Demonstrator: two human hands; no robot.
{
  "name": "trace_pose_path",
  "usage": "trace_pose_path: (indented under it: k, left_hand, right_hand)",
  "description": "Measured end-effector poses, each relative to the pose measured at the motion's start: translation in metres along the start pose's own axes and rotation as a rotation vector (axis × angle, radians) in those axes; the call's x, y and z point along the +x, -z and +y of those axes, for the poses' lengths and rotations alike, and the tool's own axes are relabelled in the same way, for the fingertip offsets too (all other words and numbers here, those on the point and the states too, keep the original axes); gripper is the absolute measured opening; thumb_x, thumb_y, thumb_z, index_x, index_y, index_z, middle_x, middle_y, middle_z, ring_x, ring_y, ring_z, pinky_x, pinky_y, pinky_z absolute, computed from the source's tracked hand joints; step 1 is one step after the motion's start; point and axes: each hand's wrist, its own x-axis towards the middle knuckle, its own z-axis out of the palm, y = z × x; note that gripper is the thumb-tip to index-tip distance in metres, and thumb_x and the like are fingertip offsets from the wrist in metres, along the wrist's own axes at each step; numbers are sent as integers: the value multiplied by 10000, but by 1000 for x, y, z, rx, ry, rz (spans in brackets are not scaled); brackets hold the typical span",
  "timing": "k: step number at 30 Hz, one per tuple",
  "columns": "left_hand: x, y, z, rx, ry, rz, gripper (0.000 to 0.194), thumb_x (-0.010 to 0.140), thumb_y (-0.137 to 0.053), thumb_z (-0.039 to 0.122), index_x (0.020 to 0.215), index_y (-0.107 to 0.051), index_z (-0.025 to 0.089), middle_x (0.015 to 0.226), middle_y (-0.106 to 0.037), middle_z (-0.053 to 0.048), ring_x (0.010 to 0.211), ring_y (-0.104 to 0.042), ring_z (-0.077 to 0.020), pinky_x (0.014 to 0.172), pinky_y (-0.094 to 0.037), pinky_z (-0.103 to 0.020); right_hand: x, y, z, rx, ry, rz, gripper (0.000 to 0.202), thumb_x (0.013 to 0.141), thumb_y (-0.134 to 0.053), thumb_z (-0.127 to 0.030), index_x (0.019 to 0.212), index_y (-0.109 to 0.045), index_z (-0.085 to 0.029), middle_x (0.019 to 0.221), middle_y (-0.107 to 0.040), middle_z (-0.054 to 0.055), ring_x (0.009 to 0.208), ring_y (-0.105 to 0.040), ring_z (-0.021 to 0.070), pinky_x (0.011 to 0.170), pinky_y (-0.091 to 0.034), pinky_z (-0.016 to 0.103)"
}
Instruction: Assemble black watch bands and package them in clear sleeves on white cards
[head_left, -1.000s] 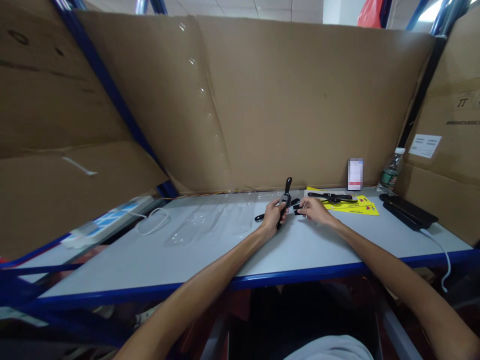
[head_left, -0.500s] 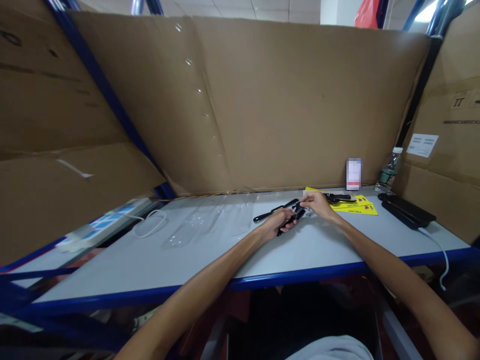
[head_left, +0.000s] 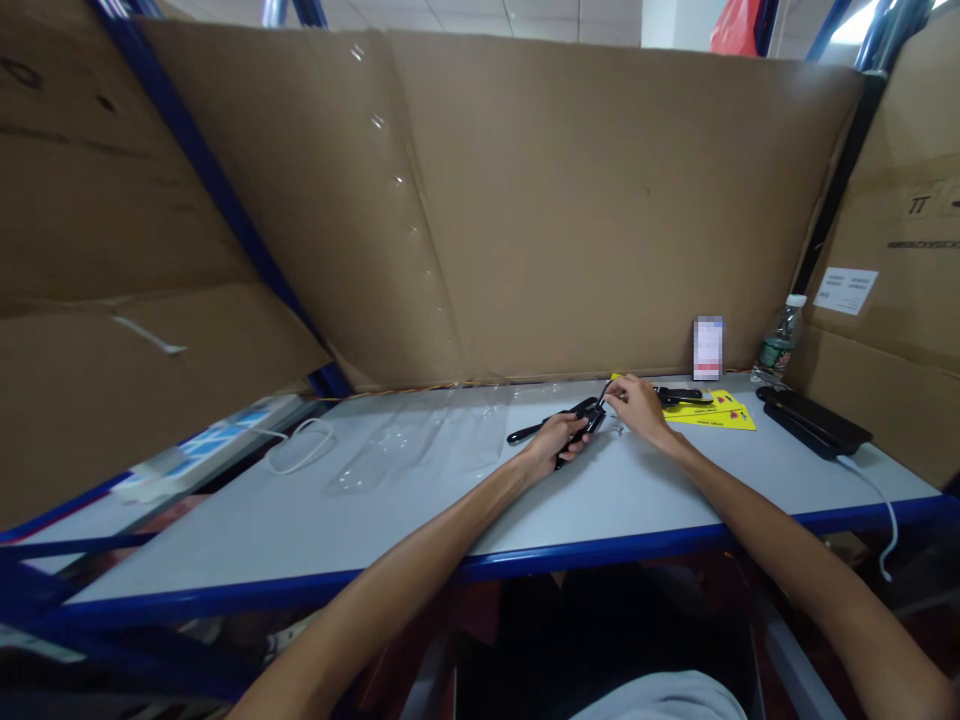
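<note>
Beyond the right hand (head_left: 639, 410), a smartphone (head_left: 707, 348) stands before a cardboard panel (head_left: 540, 200); farther right of that hand I see a capped water bottle (head_left: 778, 342). Well left of the left hand (head_left: 556, 438) lies a white power strip (head_left: 217, 440).

Single head view; forward, downward

Right cardboard box (head_left: 892, 390): π-like mark (head_left: 919, 205), printed line (head_left: 922, 245) illegible. White label (head_left: 846, 290): rows too small. Yellow cards (head_left: 724, 414): black lettering, unreadable. Bottle label (head_left: 774, 357): blurred. Phone screen (head_left: 708, 348): pixelated.
</note>
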Motion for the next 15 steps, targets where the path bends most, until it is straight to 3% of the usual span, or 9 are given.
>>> trace_pose_path:
  k: [4, 7, 11, 15]
  left_hand:
    - [2, 1, -1, -39, -47, 88, 132, 896, -546, 124, 790, -477, 162, 643, -526, 2, 408, -373, -35, 358, -153, -167]
    - [3, 2, -1, -46, -59, 110, 134, 892, -561, 120, 792, -481, 158, 645, -528, 0, 410, -379, -36, 361, -158, -170]
    - [4, 3, -2, -44, -56, 115, 135, 884, -571, 114, 795, -480, 160, 645, -537, -1, 411, -388, -40, 366, -158, -170]
    - [2, 2, -2, -14, -49, 85, 113, 878, -567, 109, 811, -490, 159, 650, -544, 0, 412, -392, -44, 366, -172, -177]
  right_hand:
    - [-3, 17, 4, -240, -32, -255, 129, 887, -664, -293, 956, -740, -214, 922, -743, 56, 880, -673, 210, 731, -422, 261]
    - [-9, 16, 5, -367, 6, -415, 238, 868, -692, -349, 1058, -729, -209, 1042, -741, 98, 973, -678, 255, 744, -425, 270]
    - [-15, 9, 4, -443, 65, -519, 215, 916, -585, -258, 1063, -721, -179, 1102, -727, 139, 1007, -675, 271, 762, -432, 285]
    - [-16, 7, 7, -521, 72, -525, 254, 958, -492, -214, 1050, -710, -123, 1100, -719, 194, 974, -684, 272, 769, -433, 299]
